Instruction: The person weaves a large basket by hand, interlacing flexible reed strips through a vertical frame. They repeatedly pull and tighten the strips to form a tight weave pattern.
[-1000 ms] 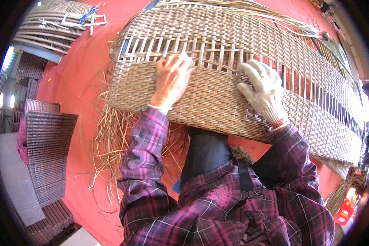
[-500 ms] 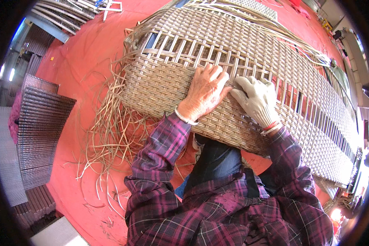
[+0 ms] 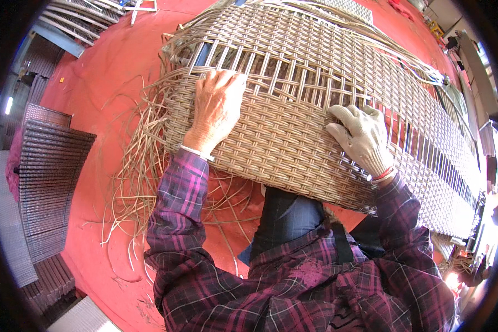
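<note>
Red floor (image 3: 110,72) underlies everything. Across our lap lies the woven panel (image 3: 293,133), a long flat grey-tan basketwork, tight at the near edge, with bare upright ribs farther out. Loose strands (image 3: 138,188) fan out at its left end, thin and springy. Our bare left hand (image 3: 216,108) rests flat, fingers spread at the weave's edge. Our gloved right hand (image 3: 362,138) curls onto a rib, holding nothing loose. Risk, in our judgement: strands could slip from the ribs and loosen the rows.

Both hands (image 3: 216,110) (image 3: 362,138) flat, palms dwn
</note>
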The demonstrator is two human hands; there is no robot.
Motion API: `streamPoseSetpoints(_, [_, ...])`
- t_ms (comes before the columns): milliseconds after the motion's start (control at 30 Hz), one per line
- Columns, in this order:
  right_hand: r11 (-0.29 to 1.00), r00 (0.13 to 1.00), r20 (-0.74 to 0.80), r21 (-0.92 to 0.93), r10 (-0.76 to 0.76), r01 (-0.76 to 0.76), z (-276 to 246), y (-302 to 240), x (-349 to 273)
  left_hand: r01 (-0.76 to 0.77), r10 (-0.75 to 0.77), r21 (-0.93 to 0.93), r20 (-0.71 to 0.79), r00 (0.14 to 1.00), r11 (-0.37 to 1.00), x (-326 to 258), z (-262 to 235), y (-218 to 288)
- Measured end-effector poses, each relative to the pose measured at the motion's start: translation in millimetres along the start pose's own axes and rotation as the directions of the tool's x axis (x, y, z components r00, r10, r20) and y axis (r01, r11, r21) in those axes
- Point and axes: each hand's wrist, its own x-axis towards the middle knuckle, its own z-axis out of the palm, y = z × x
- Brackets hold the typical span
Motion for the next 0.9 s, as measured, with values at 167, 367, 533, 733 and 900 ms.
streamPoseSetpoints(167, [1.000,0.999,-0.042,-0.010,-0.008,0.008,7.8,-1.7,-3.3,-0.073,0.075,0.075,-0.022,0.997,0.995,13.9,8.5,0.4])
streamPoseSetpoints(367, [0.995,0.996,-0.084,-0.100,-0.009,0.001,-2.1,-8.9,-4.0,-0.096,0.095,0.069,0.020,0.995,0.993,10.5,12.4,-0.5])
streamPoseSetpoints(533, [1.000,0.998,-0.060,0.010,0.017,-0.016,-2.2,-14.2,16.6,-0.101,0.097,0.055,0.077,0.992,0.993,22.6,17.1,-9.1])
streamPoseSetpoints(733, [0.980,0.986,-0.072,0.119,-0.151,0.159,28.1,-19.6,41.6,-0.189,0.194,-0.058,0.088,0.977,0.980,56.2,24.6,-29.0])
streamPoseSetpoints(900, [1.000,1.000,0.018,0.018,-0.022,0.022,34.1,-11.4,73.4,-0.234,0.214,-0.143,-0.141,0.967,0.962,32.9,17.2,-30.6])
